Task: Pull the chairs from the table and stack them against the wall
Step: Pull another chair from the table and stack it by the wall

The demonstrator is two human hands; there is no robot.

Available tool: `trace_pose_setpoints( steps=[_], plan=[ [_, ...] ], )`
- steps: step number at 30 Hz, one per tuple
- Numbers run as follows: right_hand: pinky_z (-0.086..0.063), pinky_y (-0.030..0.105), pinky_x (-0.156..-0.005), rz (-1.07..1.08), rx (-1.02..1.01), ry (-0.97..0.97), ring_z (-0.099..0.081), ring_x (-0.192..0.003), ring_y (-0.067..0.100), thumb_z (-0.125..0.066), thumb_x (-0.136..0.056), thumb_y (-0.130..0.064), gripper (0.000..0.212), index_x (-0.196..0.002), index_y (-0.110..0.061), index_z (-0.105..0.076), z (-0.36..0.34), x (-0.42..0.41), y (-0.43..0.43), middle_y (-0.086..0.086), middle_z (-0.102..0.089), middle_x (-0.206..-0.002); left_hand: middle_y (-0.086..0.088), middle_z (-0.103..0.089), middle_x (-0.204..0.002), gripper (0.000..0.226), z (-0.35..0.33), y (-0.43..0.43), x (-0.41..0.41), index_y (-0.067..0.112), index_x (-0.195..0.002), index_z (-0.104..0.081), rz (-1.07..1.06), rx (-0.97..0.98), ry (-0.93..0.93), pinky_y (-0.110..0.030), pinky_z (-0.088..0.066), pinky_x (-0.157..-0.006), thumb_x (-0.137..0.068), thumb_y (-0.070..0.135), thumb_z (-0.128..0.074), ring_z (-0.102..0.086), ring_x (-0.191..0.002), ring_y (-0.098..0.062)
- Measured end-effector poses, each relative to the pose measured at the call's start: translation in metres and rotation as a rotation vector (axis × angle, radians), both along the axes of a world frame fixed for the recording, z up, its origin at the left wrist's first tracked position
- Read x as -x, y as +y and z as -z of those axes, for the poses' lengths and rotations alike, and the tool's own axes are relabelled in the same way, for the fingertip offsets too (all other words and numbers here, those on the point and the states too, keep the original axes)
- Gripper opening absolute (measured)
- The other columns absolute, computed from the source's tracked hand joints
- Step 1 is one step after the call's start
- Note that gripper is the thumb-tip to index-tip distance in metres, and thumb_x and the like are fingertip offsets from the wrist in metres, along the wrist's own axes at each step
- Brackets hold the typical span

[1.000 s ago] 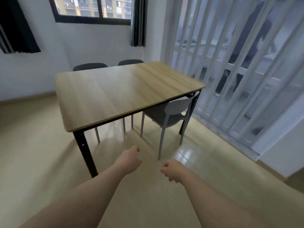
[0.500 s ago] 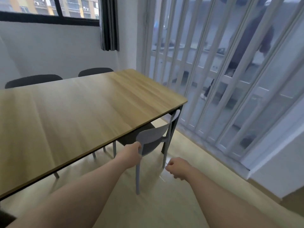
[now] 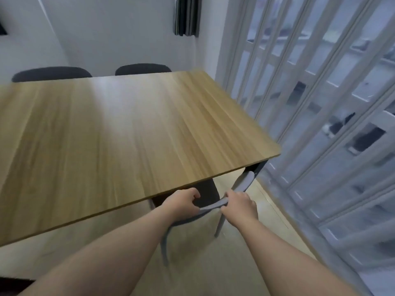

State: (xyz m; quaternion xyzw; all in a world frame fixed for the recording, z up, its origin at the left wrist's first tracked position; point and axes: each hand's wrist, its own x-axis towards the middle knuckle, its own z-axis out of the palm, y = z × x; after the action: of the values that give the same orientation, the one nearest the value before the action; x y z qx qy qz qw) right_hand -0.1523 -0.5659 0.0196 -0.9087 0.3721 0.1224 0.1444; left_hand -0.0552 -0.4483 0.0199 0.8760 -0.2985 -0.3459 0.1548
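A grey chair is tucked under the near right corner of the wooden table, its dark seat partly hidden by the tabletop. My left hand grips the curved top of its backrest. My right hand grips the same backrest rail just to the right. Across the table, the tops of two dark chairs show above the far edge, against the white wall.
A white folding screen with vertical slats stands close on the right, near the chair. A white wall with a dark curtain is behind the table. Beige floor lies below my arms.
I have moved up to the table's right corner. Both hands reached forward from free air and closed on the grey chair's backrest.
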Motion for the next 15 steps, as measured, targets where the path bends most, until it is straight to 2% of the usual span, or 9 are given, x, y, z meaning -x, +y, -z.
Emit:
trace_pose_setpoints(
  steps=[3, 5, 8, 10, 12, 15],
  plan=[
    [-0.027, 0.041, -0.108, -0.188, 0.053, 0.118, -0.040, -0.129, 0.023, -0.044, -0.092, -0.028, 0.031, -0.121, -0.023, -0.052, 0.018, -0.009, -0.038, 0.001, -0.056, -0.128, -0.002, -0.060, -0.126, 0.049, 0.021, -0.024, 0.005, 0.023, -0.134, -0.047, -0.018, -0.111, 0.033, -0.027, -0.049, -0.083, -0.086, 0.024, -0.059, -0.059, -0.108, -0.018],
    [-0.020, 0.044, -0.115, -0.278, 0.104, 0.160, -0.037, -0.133, 0.023, -0.044, -0.091, -0.026, 0.031, -0.120, -0.024, -0.054, 0.026, -0.013, -0.054, 0.000, -0.056, -0.130, -0.003, -0.063, -0.116, 0.037, 0.028, -0.028, 0.009, 0.022, -0.126, -0.053, 0.009, -0.179, -0.069, -0.028, -0.048, -0.075, -0.089, 0.022, -0.054, -0.061, -0.100, -0.019],
    [-0.009, 0.047, -0.119, -0.418, 0.153, 0.178, -0.045, -0.127, 0.025, -0.043, -0.090, -0.015, 0.029, -0.115, -0.022, -0.055, 0.035, -0.020, -0.068, 0.002, -0.061, -0.123, -0.004, -0.064, -0.114, 0.026, 0.035, -0.034, 0.016, 0.019, -0.118, -0.055, 0.036, -0.258, -0.237, -0.033, -0.050, -0.080, -0.094, 0.021, -0.046, -0.062, -0.101, -0.024],
    [-0.004, 0.049, -0.120, -0.493, 0.171, 0.191, -0.049, -0.123, 0.026, -0.043, -0.090, -0.011, 0.028, -0.113, -0.021, -0.054, 0.037, -0.025, -0.071, 0.003, -0.062, -0.119, -0.006, -0.062, -0.115, 0.024, 0.036, -0.035, 0.015, 0.016, -0.117, -0.053, 0.059, -0.278, -0.253, -0.034, -0.048, -0.078, -0.095, 0.021, -0.044, -0.061, -0.102, -0.026],
    [-0.006, 0.049, -0.119, -0.538, 0.174, 0.199, -0.049, -0.122, 0.027, -0.043, -0.090, -0.010, 0.028, -0.114, -0.021, -0.053, 0.040, -0.027, -0.074, 0.003, -0.061, -0.118, -0.008, -0.061, -0.115, 0.023, 0.036, -0.035, 0.015, 0.014, -0.117, -0.052, 0.056, -0.285, -0.243, -0.034, -0.046, -0.077, -0.096, 0.020, -0.043, -0.061, -0.102, -0.027],
    [-0.018, 0.045, -0.116, -0.569, 0.166, 0.182, -0.049, -0.121, 0.028, -0.045, -0.090, -0.010, 0.027, -0.112, -0.021, -0.053, 0.043, -0.028, -0.074, 0.003, -0.061, -0.117, -0.008, -0.062, -0.111, 0.020, 0.037, -0.035, 0.016, 0.014, -0.114, -0.053, 0.051, -0.280, -0.256, -0.032, -0.044, -0.072, -0.096, 0.019, -0.045, -0.062, -0.097, -0.026]
  ],
)
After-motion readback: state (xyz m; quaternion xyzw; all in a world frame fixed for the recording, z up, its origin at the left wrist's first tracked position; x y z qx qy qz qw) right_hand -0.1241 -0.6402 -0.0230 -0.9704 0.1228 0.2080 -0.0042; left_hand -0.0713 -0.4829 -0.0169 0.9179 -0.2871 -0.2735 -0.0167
